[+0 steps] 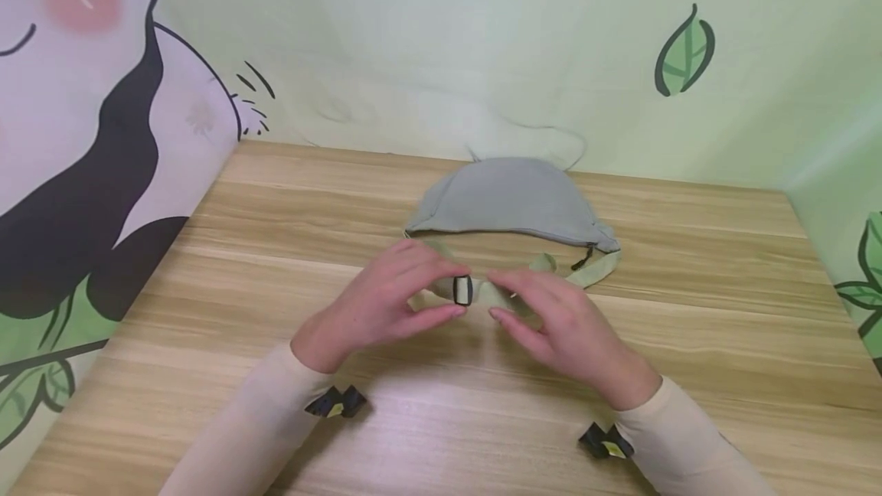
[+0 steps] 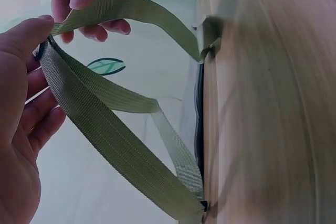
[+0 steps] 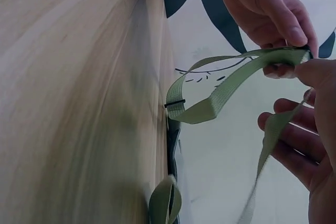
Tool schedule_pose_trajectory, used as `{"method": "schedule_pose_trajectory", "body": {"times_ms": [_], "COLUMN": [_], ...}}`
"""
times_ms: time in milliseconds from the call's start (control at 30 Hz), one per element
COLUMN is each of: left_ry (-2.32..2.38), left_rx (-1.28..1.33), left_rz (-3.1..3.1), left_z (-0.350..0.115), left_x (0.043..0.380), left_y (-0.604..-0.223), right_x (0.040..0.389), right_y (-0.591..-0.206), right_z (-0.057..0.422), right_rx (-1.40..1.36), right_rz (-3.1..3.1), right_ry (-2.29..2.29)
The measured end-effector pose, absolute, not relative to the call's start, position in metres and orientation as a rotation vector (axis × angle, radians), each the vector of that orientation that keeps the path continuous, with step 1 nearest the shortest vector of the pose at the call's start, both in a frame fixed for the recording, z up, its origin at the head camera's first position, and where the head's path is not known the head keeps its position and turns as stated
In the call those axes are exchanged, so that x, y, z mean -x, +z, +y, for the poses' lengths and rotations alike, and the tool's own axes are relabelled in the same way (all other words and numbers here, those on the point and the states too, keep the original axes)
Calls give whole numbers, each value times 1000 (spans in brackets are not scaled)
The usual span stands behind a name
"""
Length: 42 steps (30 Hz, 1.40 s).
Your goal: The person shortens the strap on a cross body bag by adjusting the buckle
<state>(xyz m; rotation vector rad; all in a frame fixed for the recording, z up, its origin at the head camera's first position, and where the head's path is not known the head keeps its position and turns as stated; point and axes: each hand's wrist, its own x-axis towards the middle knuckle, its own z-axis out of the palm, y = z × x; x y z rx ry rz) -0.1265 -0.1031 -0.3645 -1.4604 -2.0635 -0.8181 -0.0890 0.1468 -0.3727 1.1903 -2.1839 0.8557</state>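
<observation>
A grey waist bag lies on the table with its pale green webbing strap drawn out toward me. My left hand pinches a black buckle on the strap between thumb and index finger. Just right of the buckle, my right hand holds the webbing between thumb and fingers. From the left wrist view, the strap hangs in a loop from the buckle down to the bag. A black slider shows on the strap near the table in the right wrist view.
The wooden table meets a printed panel wall behind the bag. Side panels stand to the left and right. A black zip pull hangs at the bag's right corner.
</observation>
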Motion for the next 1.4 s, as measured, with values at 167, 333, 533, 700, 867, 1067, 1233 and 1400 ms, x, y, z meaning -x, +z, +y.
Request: {"method": "schedule_pose_trajectory", "body": {"times_ms": [167,333,533,700,867,1067,1233,1400], "left_ry": [-876,-934,-972,-958,-949,-925,-893,-866], "left_rx": [1467,1483,1505,1506,1499,1503,1494,1496], "left_rz": [-2043,-2041,-2060,-2072,-2071,-2097,-2122,-2162], "left_z": [-99,-97,-95,-94,-94,-93,-93,-93], "left_x": [126,125,124,124,124,122,121,120], "left_y": [-360,-357,-353,-352,-351,-350,-351,-350], "right_x": [89,89,88,88,88,87,86,85], "right_y": [-369,-366,-364,-362,-360,-360,-358,-357], "right_z": [144,142,140,138,136,135,136,137], "right_rx": [-1194,-1195,-1198,-1207,-1207,-1246,-1232,-1216], "right_rz": [-2104,-2055,-2053,-2038,-2042,-2034,-2056,-2077], "right_ry": [912,953,1020,1074,1085,1091,1115,1172]}}
